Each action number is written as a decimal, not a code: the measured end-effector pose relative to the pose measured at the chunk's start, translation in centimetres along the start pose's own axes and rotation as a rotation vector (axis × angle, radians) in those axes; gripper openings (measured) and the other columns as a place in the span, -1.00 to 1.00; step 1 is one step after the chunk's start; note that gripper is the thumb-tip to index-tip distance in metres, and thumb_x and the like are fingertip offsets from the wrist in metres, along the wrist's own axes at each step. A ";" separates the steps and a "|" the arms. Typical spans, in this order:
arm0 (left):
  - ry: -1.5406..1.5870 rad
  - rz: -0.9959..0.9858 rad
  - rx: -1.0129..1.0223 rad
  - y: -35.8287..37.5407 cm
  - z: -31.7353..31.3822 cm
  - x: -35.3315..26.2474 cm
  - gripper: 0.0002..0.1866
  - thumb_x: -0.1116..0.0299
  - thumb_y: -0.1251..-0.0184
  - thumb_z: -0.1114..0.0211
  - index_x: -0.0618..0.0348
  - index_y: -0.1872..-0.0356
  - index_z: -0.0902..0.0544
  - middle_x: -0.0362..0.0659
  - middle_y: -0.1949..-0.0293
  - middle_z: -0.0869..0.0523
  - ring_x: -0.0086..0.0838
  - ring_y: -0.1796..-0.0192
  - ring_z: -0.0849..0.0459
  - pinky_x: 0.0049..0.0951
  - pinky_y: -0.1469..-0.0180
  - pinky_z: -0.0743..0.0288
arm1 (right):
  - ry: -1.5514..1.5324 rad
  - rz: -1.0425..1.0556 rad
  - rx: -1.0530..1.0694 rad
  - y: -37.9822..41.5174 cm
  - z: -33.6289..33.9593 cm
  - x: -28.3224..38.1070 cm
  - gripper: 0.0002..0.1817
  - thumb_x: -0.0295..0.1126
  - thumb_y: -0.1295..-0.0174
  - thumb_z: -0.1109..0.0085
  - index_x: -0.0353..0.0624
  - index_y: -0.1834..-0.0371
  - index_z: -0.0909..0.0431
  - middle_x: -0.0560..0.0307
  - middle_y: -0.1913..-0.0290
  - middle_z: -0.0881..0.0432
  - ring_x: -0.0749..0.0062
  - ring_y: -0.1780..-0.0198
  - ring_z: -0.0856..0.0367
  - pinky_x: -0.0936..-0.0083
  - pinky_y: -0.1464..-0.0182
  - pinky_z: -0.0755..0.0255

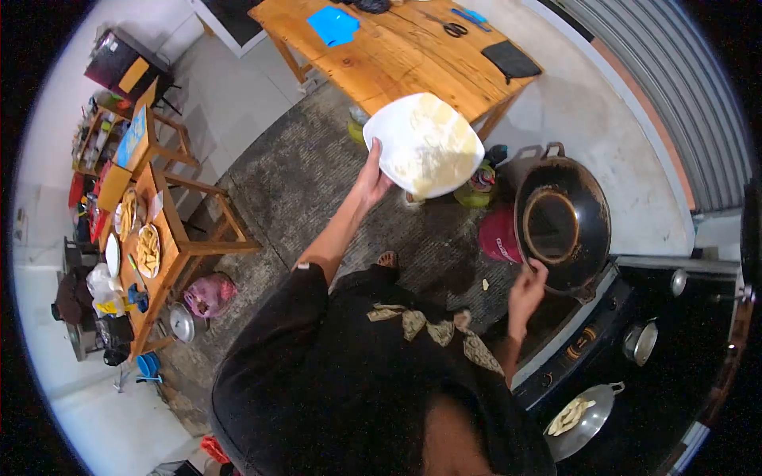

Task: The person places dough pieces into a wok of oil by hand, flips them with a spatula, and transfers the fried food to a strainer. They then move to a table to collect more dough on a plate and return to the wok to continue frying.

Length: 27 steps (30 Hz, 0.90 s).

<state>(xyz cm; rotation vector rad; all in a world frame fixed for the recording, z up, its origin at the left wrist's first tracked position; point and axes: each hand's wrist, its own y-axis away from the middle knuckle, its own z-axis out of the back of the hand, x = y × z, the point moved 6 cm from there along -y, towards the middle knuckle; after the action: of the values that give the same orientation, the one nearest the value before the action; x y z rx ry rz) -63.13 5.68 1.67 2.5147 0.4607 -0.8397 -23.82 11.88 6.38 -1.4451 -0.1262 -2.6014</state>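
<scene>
My left hand (373, 176) is closed on the near left edge of a white plate (389, 131), tilted and spread with pale powdery residue. The fingers of my right hand (526, 297) are curled right at the lower left rim of a large dark wok (591, 206). I cannot tell what, if anything, those fingers hold. Dark liquid lies in the bottom of the wok, inside a brownish ring. Below the right hand, on the black stove (627, 317), a metal pan (597, 424) holds pale strips of food (571, 415).
A wooden table (413, 47) ahead bears scissors (455, 30) and a black cloth (510, 61). A red bucket (498, 234) stands beside the wok. At the left, another table (168, 230) holds plates of golden food (148, 250). A small pale piece (485, 284) lies on the floor.
</scene>
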 end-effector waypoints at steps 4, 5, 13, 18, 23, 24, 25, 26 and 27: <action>0.065 -0.107 -0.133 -5.2 4.6 -6.2 -0.30 -0.14 -0.35 0.13 0.18 -0.32 -0.11 -0.06 -0.27 -0.32 -0.27 -0.24 -0.37 -0.24 -0.27 -0.29 | 0.009 0.203 0.250 -1.6 -10.6 7.5 -0.88 -0.44 -0.28 0.07 -0.24 0.30 -0.44 0.15 0.58 -0.41 0.51 0.58 -0.29 0.52 0.45 -0.20; 0.094 -0.112 -0.128 -6.3 4.7 -5.8 -0.31 -0.14 -0.36 0.14 0.19 -0.31 -0.13 -0.05 -0.27 -0.31 -0.26 -0.26 -0.35 -0.22 -0.30 -0.24 | 0.004 0.203 0.301 -2.4 -11.0 7.8 -0.86 -0.41 -0.28 0.06 -0.25 0.33 -0.44 0.12 0.58 -0.41 0.45 0.58 -0.30 0.50 0.45 -0.20; -0.169 -0.148 -0.233 -13.8 7.9 -9.1 -0.35 -0.08 -0.35 0.04 0.24 -0.25 -0.22 -0.09 -0.18 -0.42 -0.30 -0.18 -0.40 -0.27 -0.22 -0.24 | 0.157 0.274 0.027 -9.4 -17.9 11.0 -0.80 -0.34 -0.21 -0.02 -0.26 0.41 -0.51 -0.12 0.59 -0.47 0.03 0.51 -0.48 0.26 0.44 -0.32; -0.609 0.018 -0.301 -13.0 7.8 -12.5 -0.33 -0.16 -0.35 0.18 0.08 -0.32 -0.11 0.02 -0.26 -0.27 -0.23 -0.30 -0.27 -0.14 -0.19 -0.25 | -0.113 0.306 0.067 -12.5 -23.9 16.0 -0.52 -0.35 -0.11 -0.19 -0.17 -0.12 -0.36 0.04 0.12 -0.55 0.40 0.22 -0.61 0.49 0.22 -0.51; -1.348 -0.686 -0.028 -6.5 -2.3 -13.4 -0.43 0.12 -0.33 0.13 0.33 -0.24 -0.22 0.12 -0.26 -0.27 -0.13 -0.30 -0.24 0.00 -0.26 -0.11 | -1.158 -0.363 0.454 -13.1 -34.1 19.9 -0.39 0.12 -0.36 0.41 -0.16 -0.13 -0.38 -0.03 0.06 -0.55 0.41 0.03 -0.53 0.37 -0.01 -0.43; -1.335 -0.750 0.101 -3.3 -6.2 -12.7 -0.44 0.14 -0.34 0.14 0.34 -0.24 -0.23 0.12 -0.27 -0.26 -0.12 -0.31 -0.23 0.00 -0.26 -0.10 | -1.456 -0.240 0.586 -12.1 -35.9 21.5 -0.34 0.16 -0.34 0.45 -0.15 -0.17 -0.34 -0.03 0.00 -0.51 0.38 -0.04 -0.48 0.35 -0.08 -0.37; -1.430 -0.990 0.311 -1.0 -9.1 -12.0 -0.46 0.12 -0.36 0.18 0.30 -0.23 -0.27 0.11 -0.25 -0.30 -0.09 -0.31 -0.23 -0.04 -0.29 -0.08 | -1.747 -0.083 0.718 -10.9 -37.4 22.7 -0.29 0.21 -0.31 0.50 -0.14 -0.20 -0.31 -0.04 -0.06 -0.48 0.35 -0.10 -0.43 0.32 -0.15 -0.31; -1.486 -1.234 0.549 1.6 -10.4 -11.3 -0.47 0.09 -0.38 0.22 0.26 -0.21 -0.30 0.11 -0.23 -0.33 -0.06 -0.31 -0.22 -0.09 -0.31 -0.07 | -1.862 -0.019 0.707 -9.9 -36.9 23.0 -0.25 0.25 -0.29 0.53 -0.14 -0.23 -0.27 -0.04 -0.11 -0.44 0.33 -0.15 -0.38 0.31 -0.20 -0.24; -1.509 -1.315 0.696 3.0 -10.6 -10.5 -0.47 0.09 -0.39 0.23 0.26 -0.21 -0.32 0.10 -0.23 -0.34 -0.05 -0.31 -0.21 -0.11 -0.32 -0.05 | -1.979 0.047 0.703 -8.4 -34.8 24.5 -0.22 0.28 -0.28 0.56 -0.14 -0.27 -0.22 -0.04 -0.17 -0.39 0.30 -0.20 -0.34 0.29 -0.26 -0.17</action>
<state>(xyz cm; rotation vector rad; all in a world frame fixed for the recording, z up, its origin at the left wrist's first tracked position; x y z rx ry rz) -64.69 6.78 16.78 0.8430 1.2738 -3.2267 -67.14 12.39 8.80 -2.6496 -0.9441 -0.0684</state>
